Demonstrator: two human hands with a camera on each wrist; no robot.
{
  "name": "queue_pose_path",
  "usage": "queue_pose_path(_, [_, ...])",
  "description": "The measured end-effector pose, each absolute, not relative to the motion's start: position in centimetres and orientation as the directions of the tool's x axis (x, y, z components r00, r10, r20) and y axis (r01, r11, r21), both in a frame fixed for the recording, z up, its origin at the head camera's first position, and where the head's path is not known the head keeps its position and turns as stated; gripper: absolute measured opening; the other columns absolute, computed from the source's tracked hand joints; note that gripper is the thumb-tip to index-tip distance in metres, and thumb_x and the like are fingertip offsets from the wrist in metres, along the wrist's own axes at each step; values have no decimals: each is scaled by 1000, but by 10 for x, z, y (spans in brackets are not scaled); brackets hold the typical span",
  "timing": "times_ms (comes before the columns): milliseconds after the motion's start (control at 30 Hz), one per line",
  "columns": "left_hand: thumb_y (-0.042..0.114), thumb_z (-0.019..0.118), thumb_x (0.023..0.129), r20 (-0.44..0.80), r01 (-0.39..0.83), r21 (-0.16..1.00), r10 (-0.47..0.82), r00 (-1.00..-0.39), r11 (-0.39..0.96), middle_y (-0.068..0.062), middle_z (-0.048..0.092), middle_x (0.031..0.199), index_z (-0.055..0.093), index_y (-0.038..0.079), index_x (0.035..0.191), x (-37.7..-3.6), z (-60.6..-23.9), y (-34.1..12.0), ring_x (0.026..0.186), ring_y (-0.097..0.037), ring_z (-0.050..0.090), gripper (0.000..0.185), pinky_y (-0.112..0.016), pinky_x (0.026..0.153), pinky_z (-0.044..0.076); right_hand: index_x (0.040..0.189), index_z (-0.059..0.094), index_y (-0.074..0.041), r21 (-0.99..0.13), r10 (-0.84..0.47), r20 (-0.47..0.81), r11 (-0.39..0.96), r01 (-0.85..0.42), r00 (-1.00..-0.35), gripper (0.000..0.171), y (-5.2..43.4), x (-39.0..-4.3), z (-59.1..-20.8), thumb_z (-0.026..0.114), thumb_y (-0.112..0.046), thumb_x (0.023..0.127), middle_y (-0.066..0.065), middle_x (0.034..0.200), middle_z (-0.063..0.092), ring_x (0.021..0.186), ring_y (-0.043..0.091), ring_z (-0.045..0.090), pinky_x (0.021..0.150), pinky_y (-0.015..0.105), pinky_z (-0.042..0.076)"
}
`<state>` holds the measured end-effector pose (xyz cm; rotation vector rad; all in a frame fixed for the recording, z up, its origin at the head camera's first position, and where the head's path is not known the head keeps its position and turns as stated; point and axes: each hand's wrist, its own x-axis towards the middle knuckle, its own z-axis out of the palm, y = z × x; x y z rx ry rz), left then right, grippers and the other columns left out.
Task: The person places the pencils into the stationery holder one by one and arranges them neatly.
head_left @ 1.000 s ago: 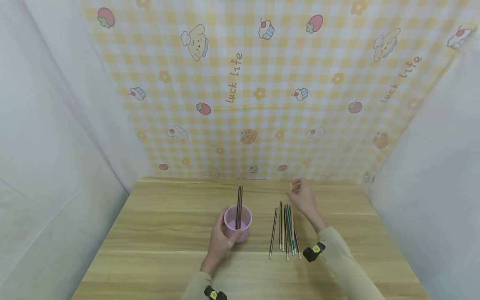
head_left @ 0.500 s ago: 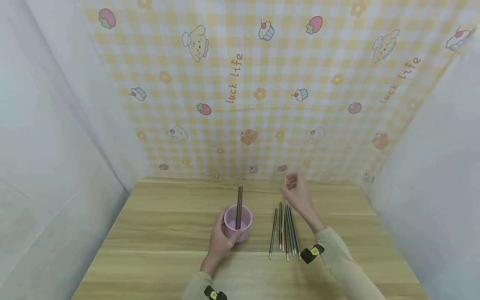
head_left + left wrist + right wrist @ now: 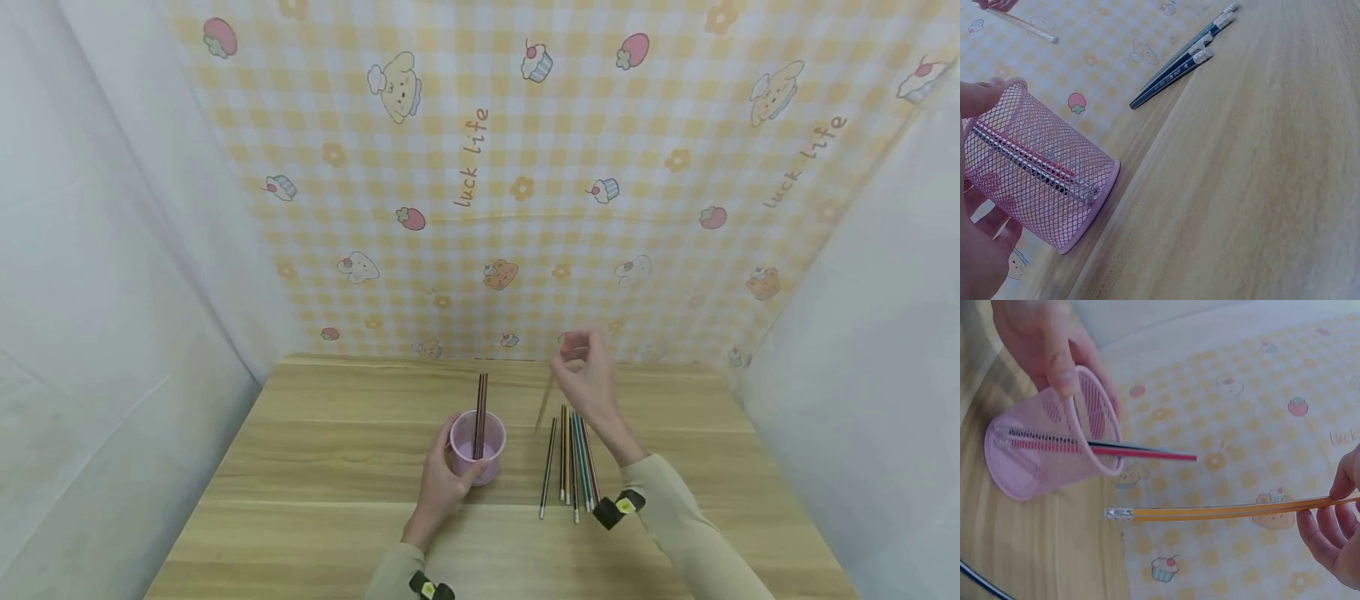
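Observation:
My left hand (image 3: 441,485) grips a pink mesh pencil cup (image 3: 1054,162) by its side, thumb near the rim. The cup stands upright on the table. Inside it lean two pencils (image 3: 1147,452), one dark and one red, their eraser ends down. Up and to the right, my right hand (image 3: 592,383) pinches a yellow pencil (image 3: 1210,513) near one end. Its eraser end hangs downward and points toward the cup, apart from it. Below the right hand, several pencils (image 3: 574,467) lie side by side on the table, erasers toward me.
One dark pencil (image 3: 549,467) lies slightly left of the others, between them and the cup. The wooden table (image 3: 322,467) ends at a yellow checked cloth (image 3: 525,233) behind. White sheets (image 3: 112,333) hang at both sides.
My right hand has risen and moved left, away from the pile, and the yellow pencil now hangs clear of the other pencils. The left hand and cup have stayed in place.

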<state>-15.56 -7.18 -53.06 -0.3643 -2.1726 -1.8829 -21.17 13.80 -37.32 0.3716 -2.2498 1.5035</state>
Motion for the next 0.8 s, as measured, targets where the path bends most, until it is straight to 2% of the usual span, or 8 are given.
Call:
queue_pose_path(267, [6,77,70,349,350,927,29,-937,137,-31,41,132,28,-6,139,-156,-531,-72,121,-46,42,85,-56,104,33,103,44,9,-801,6,548,291,-523,-837,30,120,-211,-365,54,13,75,22,91,52,80,29,57,61,26,58])
queue_pose_path(433, [5,77,70,358,359,925,31,-933,125,-32,40,132,29,-8,138,-156,-531,-71,120,-47,42,84,-57,103,34,101,43,12,-793,0,581,225,-566,-814,30,110,-213,-371,53,16,74,17,89,51,78,35,58,58,32,59])
queue_pose_path(533, [5,77,70,365,365,922,25,-931,132,-31,41,132,29,-7,138,-156,-530,-71,120,-47,43,84,-57,103,35,101,41,14,-782,-22,598,203,-589,-801,30,105,-214,-378,53,18,74,21,89,50,77,38,58,55,35,59])
queue_pose_path(633, [6,77,70,371,370,918,20,-928,144,-31,42,132,30,-6,138,-155,-530,-70,119,-46,43,84,-57,103,35,102,41,14,-778,-41,599,207,-594,-799,29,100,-214,-387,53,17,75,23,90,51,77,37,58,54,33,58])
queue_pose_path(800, [7,77,70,366,364,919,15,-930,154,-29,42,133,30,-5,138,-155,-530,-71,120,-45,44,84,-57,103,35,105,43,12,-801,-67,552,232,-551,-831,31,90,-215,-403,54,14,77,24,93,52,79,34,59,57,25,58])
